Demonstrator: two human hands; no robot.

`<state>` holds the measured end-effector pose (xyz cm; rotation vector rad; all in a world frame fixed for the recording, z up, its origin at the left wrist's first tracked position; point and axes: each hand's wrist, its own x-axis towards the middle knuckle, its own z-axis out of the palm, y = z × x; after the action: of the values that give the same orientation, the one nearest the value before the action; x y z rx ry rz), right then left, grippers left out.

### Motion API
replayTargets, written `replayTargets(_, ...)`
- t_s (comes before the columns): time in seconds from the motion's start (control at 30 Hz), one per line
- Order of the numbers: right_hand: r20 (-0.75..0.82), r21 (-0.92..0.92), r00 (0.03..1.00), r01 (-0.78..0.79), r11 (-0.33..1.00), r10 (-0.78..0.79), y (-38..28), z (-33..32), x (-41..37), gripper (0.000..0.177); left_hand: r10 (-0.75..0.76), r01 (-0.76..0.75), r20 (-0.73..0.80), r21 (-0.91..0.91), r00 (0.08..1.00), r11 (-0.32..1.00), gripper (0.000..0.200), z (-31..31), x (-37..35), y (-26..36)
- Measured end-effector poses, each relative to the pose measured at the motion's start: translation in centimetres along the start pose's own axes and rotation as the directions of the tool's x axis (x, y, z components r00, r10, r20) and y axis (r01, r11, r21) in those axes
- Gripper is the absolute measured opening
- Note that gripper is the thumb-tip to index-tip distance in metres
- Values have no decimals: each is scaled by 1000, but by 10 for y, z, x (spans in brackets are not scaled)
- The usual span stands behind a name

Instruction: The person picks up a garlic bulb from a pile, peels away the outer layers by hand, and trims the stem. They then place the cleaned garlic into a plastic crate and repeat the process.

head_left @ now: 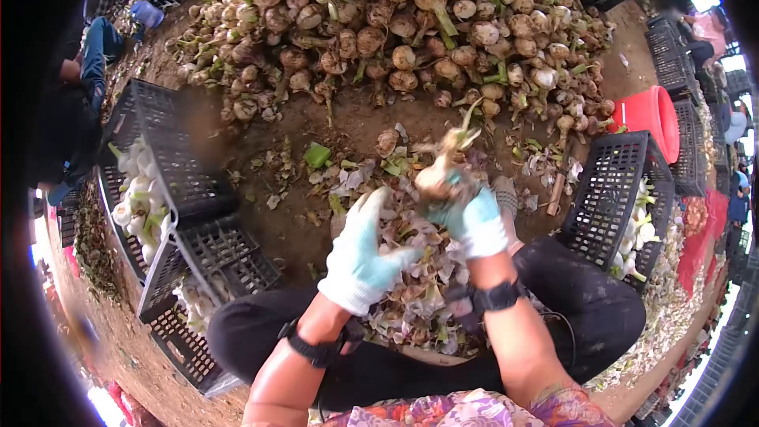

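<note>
My right hand (472, 220), in a white and pale blue glove, grips a garlic bulb (443, 180) whose stem points up and away from me. Motion blurs the bulb a little, and the fingers behind it are partly hidden. To its left, my left hand (362, 257) wears a matching glove and holds nothing; its thumb stands apart from the fingers. Below and between both hands, loose garlic skins (423, 292) lie heaped between my legs. Ahead rises a large pile of unpeeled garlic bulbs (395, 32) with dirt and some green stems on them.
Black crates (190, 162) with pale garlic stand at my left, and another black crate (605, 190) at my right. Behind that one is a red bucket (652, 119). A green scrap (317, 155) lies on the dirt floor. Other people sit at the left and right edges.
</note>
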<state>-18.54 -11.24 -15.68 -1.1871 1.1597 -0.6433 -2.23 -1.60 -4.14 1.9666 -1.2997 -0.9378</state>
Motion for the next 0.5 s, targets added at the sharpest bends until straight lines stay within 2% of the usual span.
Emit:
replayTargets(0.03,-33,-372,979,175,911,-201,-61,19,-37,30,27,-27,-19,22,999,999,74,4,-1,-3)
replayTargets(0.07,33,-159,980,201,967,-198,-52,24,-53,27,69,-75,-43,-140,997,987,76,10,-3,-9)
replayTargets(0.1,98,60,973,202,978,-207,-44,27,-64,24,40,-45,-47,-125,998,991,69,10,-7,-6)
replayTargets(0.13,90,56,972,215,975,-219,-52,30,-73,24,78,-81,-21,-129,997,988,64,8,-11,-4)
replayTargets(0.2,110,-151,979,187,971,-172,-82,30,-87,22,138,-136,4,-148,990,980,60,6,-15,4)
replayTargets(0.23,170,-371,976,192,909,-137,-99,26,-91,24,152,-142,70,-132,986,981,58,3,-17,8)
replayTargets(0.27,178,-463,922,386,798,-343,-97,22,-96,28,160,-145,133,-115,978,983,56,0,-19,12)
replayTargets(0.3,213,-542,824,547,638,-525,-93,19,-100,33,168,-152,127,-124,978,981,56,-3,-20,15)
replayTargets(0.37,257,-553,816,564,613,-518,-87,10,-103,36,118,-80,296,-136,948,987,54,-8,-23,21)
replayTargets(0.43,292,-562,812,573,596,-505,-94,2,-110,40,100,-39,331,-186,938,982,54,-9,-25,23)
replayTargets(0.5,372,-585,857,515,626,-357,-115,-2,-118,40,176,-31,369,-365,913,930,40,-8,-25,18)
